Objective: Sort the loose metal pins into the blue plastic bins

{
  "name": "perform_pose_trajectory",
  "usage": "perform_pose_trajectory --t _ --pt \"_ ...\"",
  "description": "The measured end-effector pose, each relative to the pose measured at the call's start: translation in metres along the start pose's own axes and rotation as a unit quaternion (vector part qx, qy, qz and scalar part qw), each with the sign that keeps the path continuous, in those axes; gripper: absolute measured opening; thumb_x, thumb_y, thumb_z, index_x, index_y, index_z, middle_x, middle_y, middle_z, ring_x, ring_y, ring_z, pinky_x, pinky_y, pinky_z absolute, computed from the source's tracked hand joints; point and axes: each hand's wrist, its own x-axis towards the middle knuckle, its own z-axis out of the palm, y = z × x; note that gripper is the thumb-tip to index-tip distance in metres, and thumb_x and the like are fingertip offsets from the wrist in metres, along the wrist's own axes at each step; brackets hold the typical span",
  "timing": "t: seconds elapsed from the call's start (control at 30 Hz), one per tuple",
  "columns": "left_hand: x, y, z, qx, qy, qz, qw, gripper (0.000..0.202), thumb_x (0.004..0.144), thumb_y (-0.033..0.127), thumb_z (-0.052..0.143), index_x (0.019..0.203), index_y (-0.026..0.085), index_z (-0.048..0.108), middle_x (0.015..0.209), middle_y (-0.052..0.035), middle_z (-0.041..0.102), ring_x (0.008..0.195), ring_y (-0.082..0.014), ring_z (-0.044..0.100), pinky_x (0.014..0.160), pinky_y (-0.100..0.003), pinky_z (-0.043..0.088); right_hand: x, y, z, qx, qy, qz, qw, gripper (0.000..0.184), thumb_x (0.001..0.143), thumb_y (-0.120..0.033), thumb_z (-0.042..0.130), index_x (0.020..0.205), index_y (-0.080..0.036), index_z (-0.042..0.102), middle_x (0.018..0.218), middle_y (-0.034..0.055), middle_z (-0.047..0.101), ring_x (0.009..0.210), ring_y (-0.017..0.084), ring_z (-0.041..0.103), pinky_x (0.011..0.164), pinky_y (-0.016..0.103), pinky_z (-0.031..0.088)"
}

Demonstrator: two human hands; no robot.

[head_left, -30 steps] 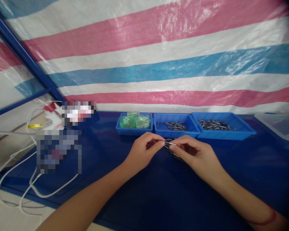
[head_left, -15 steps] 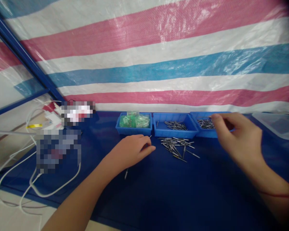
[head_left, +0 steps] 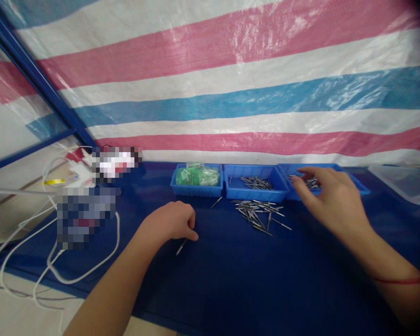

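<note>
My left hand (head_left: 173, 223) is low over the table with fingers curled and thumb drawn in, closed on the end of a single blind rivet (head_left: 181, 248); the fingertips are partly hidden. Another rivet (head_left: 216, 202) lies loose beyond it, in front of the left bin. My right hand (head_left: 331, 196) hovers at the right blue bin (head_left: 359, 185), thumb and fingers apart with nothing visible between them. Rivets (head_left: 311, 182) show inside that bin, partly covered by the hand. A loose pile of rivets (head_left: 255, 212) lies on the table between my hands.
The middle blue bin (head_left: 255, 193) holds rivets. Green packets (head_left: 198, 176) fill the left blue bin (head_left: 196, 190). A clear plastic lid or tray (head_left: 402, 186) sits at the far right. White cables (head_left: 117, 233) and blurred items are at left. A striped sheet (head_left: 231, 107) hangs behind.
My left hand has moved nearer and left, from beside the loose rivet at the left bin to the other rivet, which has shifted slightly. My right hand's fingers have spread over the right bin.
</note>
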Motion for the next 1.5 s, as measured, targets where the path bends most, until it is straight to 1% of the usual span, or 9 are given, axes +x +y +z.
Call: perform_pose_trajectory --t 0.2,0.3,0.43,0.57,0.87,1.07,1.27,1.4,1.5 --pt "0.001 -0.004 -0.003 -0.018 -0.02 0.012 1.0 0.01 0.067 0.026 0.067 0.075 0.022 0.072 0.075 -0.0012 0.072 0.066 -0.0172 0.065 0.055 -0.023 0.039 -0.006 -0.019 0.0 0.043 -0.012 -0.083 0.996 0.023 0.086 -0.035 0.053 0.097 -0.018 0.064 0.086 0.0092 0.068 0.083 0.028 0.06 0.08 0.043 0.044" --pt "-0.004 -0.008 -0.007 -0.02 -0.001 0.015 1.0 0.018 0.067 0.038 0.067 0.074 0.022 0.072 0.075 -0.0015 0.073 0.067 -0.018 0.064 0.055 -0.024 0.038 -0.007 -0.03 -0.006 0.062 -0.011 -0.109 0.992 0.019 0.087 -0.032 0.053 0.096 -0.018 0.064 0.088 0.0083 0.068 0.085 0.027 0.059 0.081 0.043 0.044" --pt "-0.01 -0.007 -0.011 -0.014 0.002 -0.055 0.998 0.033 0.065 0.052 0.064 0.057 0.02 0.067 0.055 -0.0022 0.066 0.052 -0.0165 0.06 0.047 -0.024 0.033 -0.007 -0.04 -0.015 0.072 -0.007 -0.12 0.99 0.017 0.087 -0.03 0.054 0.094 -0.019 0.064 0.089 0.0082 0.068 0.087 0.027 0.059 0.081 0.042 0.044" --pt "-0.006 0.0 -0.006 -0.005 -0.034 -0.059 0.998 0.032 0.064 0.045 0.062 0.047 0.018 0.063 0.046 -0.0029 0.061 0.044 -0.0151 0.056 0.044 -0.024 0.032 -0.007 -0.04 -0.018 0.073 0.0 -0.122 0.99 0.016 0.086 -0.029 0.054 0.093 -0.019 0.065 0.089 0.0081 0.068 0.087 0.027 0.059 0.079 0.042 0.044" --pt "0.002 0.003 -0.001 -0.036 -0.071 -0.02 0.997 0.016 0.059 0.02 0.051 0.055 0.017 0.067 0.054 -0.0033 0.067 0.049 -0.0144 0.059 0.044 -0.021 0.035 -0.008 -0.04 -0.018 0.091 -0.007 -0.136 0.987 0.014 0.086 -0.027 0.056 0.089 -0.018 0.065 0.087 0.0076 0.069 0.086 0.025 0.059 0.079 0.04 0.044" --pt "0.008 0.01 0.005 -0.024 -0.011 0.054 0.998 0.011 0.064 0.021 0.058 0.062 0.017 0.068 0.061 -0.0032 0.068 0.053 -0.0145 0.058 0.047 -0.023 0.033 -0.016 -0.051 -0.011 0.122 -0.063 -0.151 0.979 0.012 0.086 -0.026 0.056 0.089 -0.019 0.065 0.089 0.0056 0.068 0.085 0.022 0.059 0.078 0.038 0.043" --pt "0.019 0.021 0.016 0.004 0.076 0.124 0.989 0.018 0.08 0.023 0.051 0.075 0.016 0.067 0.075 -0.0052 0.07 0.067 -0.0174 0.063 0.06 -0.025 0.04 -0.025 -0.067 -0.008 0.148 -0.113 -0.188 0.964 0.011 0.087 -0.024 0.056 0.088 -0.019 0.066 0.091 0.0045 0.068 0.088 0.022 0.057 0.079 0.038 0.041" --pt "0.015 0.019 0.019 0.011 0.106 0.137 0.985 0.018 0.081 0.032 0.055 0.081 0.018 0.066 0.082 -0.0047 0.069 0.072 -0.019 0.063 0.062 -0.027 0.041 -0.026 -0.068 -0.008 0.153 -0.122 -0.188 0.963 0.011 0.087 -0.023 0.056 0.086 -0.02 0.066 0.09 0.0039 0.068 0.087 0.021 0.056 0.079 0.037 0.041" --pt "0.013 0.015 0.02 0.007 0.094 0.122 0.988 0.015 0.076 0.033 0.06 0.081 0.019 0.066 0.079 -0.0035 0.068 0.071 -0.0191 0.062 0.06 -0.026 0.04 -0.025 -0.066 -0.008 0.151 -0.124 -0.183 0.964 0.011 0.087 -0.024 0.055 0.086 -0.02 0.066 0.09 0.0039 0.067 0.087 0.021 0.055 0.079 0.037 0.04"
